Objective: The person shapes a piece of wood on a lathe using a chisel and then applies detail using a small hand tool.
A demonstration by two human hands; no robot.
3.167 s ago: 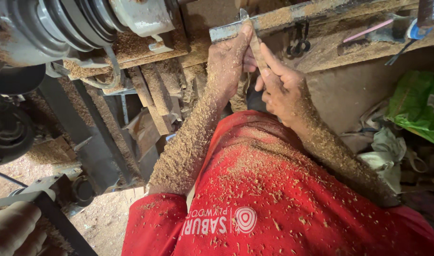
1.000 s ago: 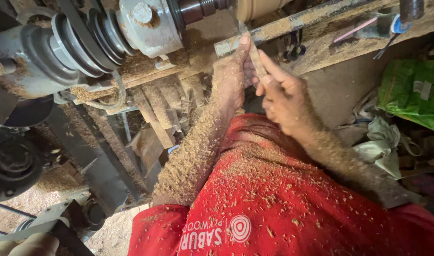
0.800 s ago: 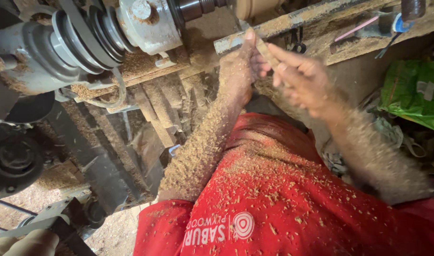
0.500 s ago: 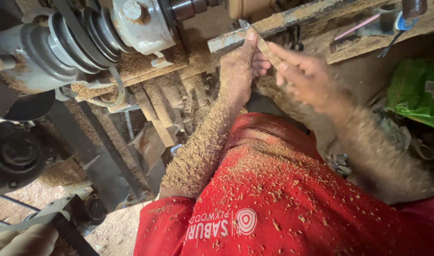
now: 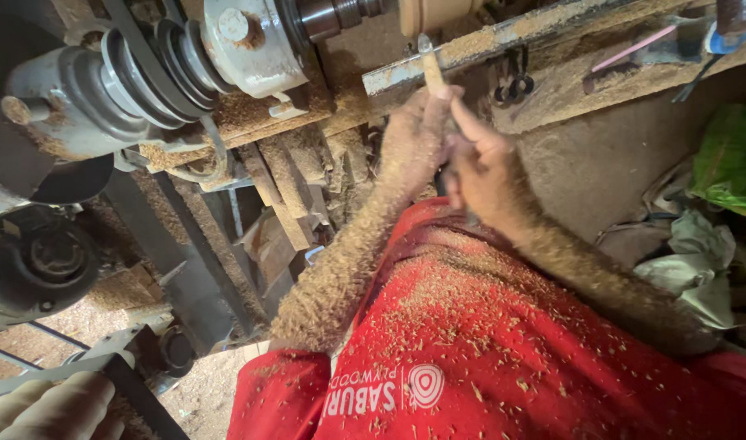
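Both hands closed on chisel (image 5: 431,72): left hand (image 5: 414,138) w/ fingers near tip, right hand (image 5: 480,175) behind. Stiff, light, prob dusty-slick; grip low on handle, tip above fingers on tool rest (image 5: 503,37).

2 hands (image 5: 450,155), 1 chisel (image 5: 429,65), 1 lathe (image 5: 186,73).

Lit softly and evenly in warm daylight tones, with no hard shadows and no single clear light source. Brightest on the pale metal pulley housing (image 5: 251,41), faintly glossy but without harsh glare. Dim and murky under the lathe bed, around the dark motor (image 5: 39,261). Slightly soft throughout; blurred at the bottom left corner and along the right edge. Mild wide-angle stretching toward the corners.
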